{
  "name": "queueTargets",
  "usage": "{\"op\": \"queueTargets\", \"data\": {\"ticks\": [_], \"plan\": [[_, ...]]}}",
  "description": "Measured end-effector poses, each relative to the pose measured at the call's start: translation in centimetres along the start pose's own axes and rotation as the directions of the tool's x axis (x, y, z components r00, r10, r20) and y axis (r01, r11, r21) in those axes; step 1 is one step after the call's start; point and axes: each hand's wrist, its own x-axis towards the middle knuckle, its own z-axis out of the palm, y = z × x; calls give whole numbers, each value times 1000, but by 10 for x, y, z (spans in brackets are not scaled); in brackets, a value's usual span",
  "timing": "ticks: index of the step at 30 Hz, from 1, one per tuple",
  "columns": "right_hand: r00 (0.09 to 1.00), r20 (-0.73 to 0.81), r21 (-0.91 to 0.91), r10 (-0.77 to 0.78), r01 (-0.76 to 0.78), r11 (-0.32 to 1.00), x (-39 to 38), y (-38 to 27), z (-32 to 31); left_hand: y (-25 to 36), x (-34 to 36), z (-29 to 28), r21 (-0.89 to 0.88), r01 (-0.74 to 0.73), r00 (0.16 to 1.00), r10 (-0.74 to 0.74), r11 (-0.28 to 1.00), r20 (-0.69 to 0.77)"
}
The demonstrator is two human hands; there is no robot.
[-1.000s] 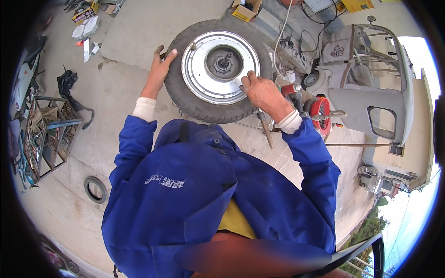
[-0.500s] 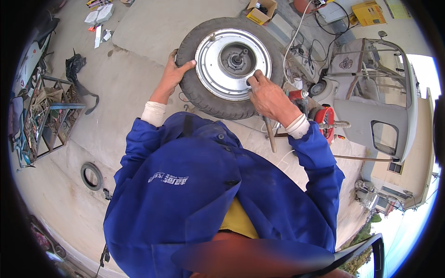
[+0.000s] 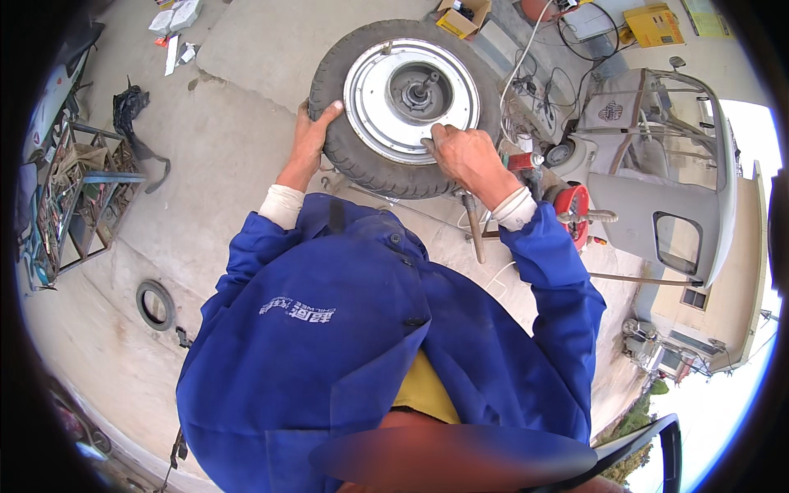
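Observation:
A wheel with a dark treaded tyre (image 3: 362, 164) and a silver rim (image 3: 371, 123) is in front of me, its hub shaft (image 3: 426, 85) pointing up and a valve stem at the rim's top. My left hand (image 3: 311, 140) grips the tyre's left side, thumb on the sidewall. My right hand (image 3: 467, 160) has its fingers bent at the rim's lower right; whatever they hold is hidden. Just below the wheel, a metal bar (image 3: 474, 230) slants down. To the right of my right hand are a red spray can (image 3: 522, 161) and a red machine (image 3: 574, 201).
A metal rack of tools (image 3: 82, 197) stands at left, near a black bag (image 3: 130, 111); a loose tyre (image 3: 154, 304) lies below them. At upper right are a cardboard box (image 3: 462, 16) and tangled cables. A grey covered vehicle (image 3: 649, 181) stands at right.
The wheel and both hands sit slightly farther right in the picture than a second ago. My right hand has shifted along the rim, lately a little upward and leftward. The surroundings have shifted with the view.

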Motion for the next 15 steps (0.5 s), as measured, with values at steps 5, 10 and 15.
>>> {"op": "queueTargets", "data": {"ticks": [5,10,15], "plan": [[951,-244,-41,-191,187,981,-1,6,8,-3,6,-2,16,2,1000,-2,1000,0],[976,204,-28,69,-65,997,3,-6,-19,-4,2,1,5,-50,999,50,999,-10],[925,-307,-58,-225,218,974,-6,3,4,-6,2,1,5,-42,999,42,999,6]]}}
